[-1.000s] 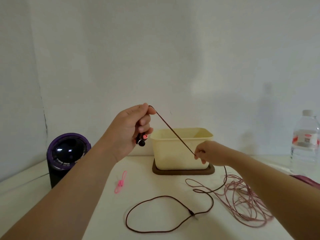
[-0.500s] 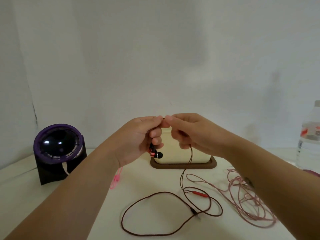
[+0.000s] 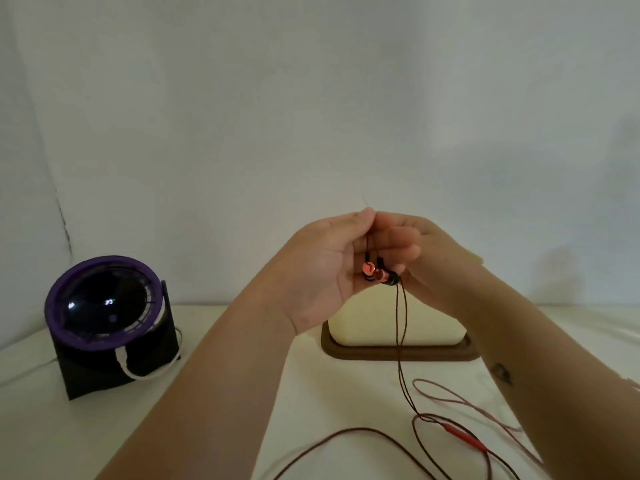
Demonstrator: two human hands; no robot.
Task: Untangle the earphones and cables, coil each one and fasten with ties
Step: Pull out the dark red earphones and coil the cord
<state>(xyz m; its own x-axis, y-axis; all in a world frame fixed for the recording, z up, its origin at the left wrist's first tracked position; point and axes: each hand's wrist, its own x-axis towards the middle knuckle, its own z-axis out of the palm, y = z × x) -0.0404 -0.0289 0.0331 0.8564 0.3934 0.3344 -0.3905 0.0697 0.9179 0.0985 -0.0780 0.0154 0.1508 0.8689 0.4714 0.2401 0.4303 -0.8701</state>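
Pinching the earphones [image 3: 382,276] between raised fingertips, a person's left hand [image 3: 322,268] and right hand [image 3: 429,258] meet above the table [image 3: 242,393], palms turned toward each other. The left fingers [image 3: 363,218] are drawn together at the top, closed on the thin dark cords. There they touch the right fingers [image 3: 398,223], which curl over the same spot (the right hand's exact grip is partly hidden behind its thumb). Two red-and-black buds [image 3: 367,270] hang side by side between the palms, touching each other. From them the brown cord [image 3: 401,341] drops as two strands in front of a cream box [image 3: 433,323], which sits on a dark brown tray [image 3: 398,356]. The cord then reaches the table and runs in loose loops toward the near edge, carrying a red remote [image 3: 464,438]. A pink cable [image 3: 485,407] lies in loose curves just beside it, crossing it on the right. At far left stands a black, purple-ringed device [image 3: 104,306] with a white cable [image 3: 145,374] at its base, well apart from the hands.
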